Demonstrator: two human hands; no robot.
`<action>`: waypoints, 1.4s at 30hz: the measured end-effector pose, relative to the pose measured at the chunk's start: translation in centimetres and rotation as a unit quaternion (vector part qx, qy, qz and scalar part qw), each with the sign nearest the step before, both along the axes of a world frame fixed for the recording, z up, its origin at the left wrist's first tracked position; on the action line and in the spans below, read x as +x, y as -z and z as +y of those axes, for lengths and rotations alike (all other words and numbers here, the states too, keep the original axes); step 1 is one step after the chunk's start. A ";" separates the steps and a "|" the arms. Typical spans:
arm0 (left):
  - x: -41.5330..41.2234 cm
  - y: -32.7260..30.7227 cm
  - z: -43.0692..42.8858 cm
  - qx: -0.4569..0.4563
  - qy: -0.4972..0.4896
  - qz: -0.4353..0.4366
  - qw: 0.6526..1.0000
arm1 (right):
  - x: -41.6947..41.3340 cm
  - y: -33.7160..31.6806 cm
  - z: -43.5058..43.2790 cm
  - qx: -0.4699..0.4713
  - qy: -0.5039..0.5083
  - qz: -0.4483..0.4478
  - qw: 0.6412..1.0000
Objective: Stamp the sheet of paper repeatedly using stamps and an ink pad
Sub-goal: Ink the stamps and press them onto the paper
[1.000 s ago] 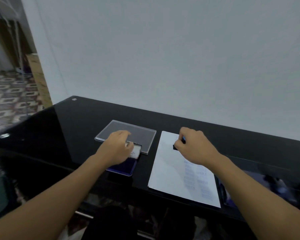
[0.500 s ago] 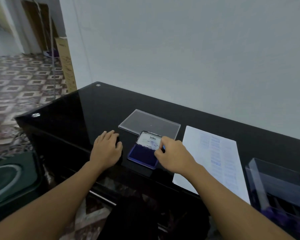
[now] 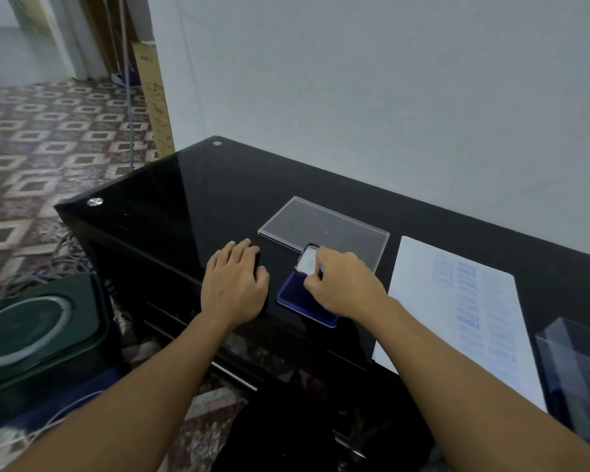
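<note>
The ink pad (image 3: 295, 296) lies open. Above it, the right hand (image 3: 344, 287) pinches a mostly hidden stamp (image 3: 321, 269) in curled fingers. Just left of it, the left hand (image 3: 234, 287) rests flat on the table (image 3: 218, 206), fingers relaxed; the sheet of paper (image 3: 419, 301) lies to its right.

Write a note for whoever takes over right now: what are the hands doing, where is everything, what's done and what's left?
Left hand: flat on the table, holding nothing.
Right hand: pinches the stamp at the open ink pad.
Sheet of paper: right of the pad, with rows of blue prints on it.
Left to do: probably lift the inked stamp, press it on bare paper, repeat.
</note>
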State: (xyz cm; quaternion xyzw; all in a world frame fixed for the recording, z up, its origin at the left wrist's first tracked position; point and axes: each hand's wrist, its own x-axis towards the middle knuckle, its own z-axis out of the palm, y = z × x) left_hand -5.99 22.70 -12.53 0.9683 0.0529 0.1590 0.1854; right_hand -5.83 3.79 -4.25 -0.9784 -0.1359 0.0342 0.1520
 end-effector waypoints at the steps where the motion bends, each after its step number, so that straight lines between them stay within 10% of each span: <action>1: 0.0 0.1 0.0 0.000 -0.001 -0.002 1.000 | 0.0 0.3 0.1 -0.006 -0.004 -0.006 1.000; 42: 0.1 0.2 -0.3 0.005 -0.018 -0.004 1.000 | -0.5 1.5 0.6 0.017 0.006 -0.040 0.999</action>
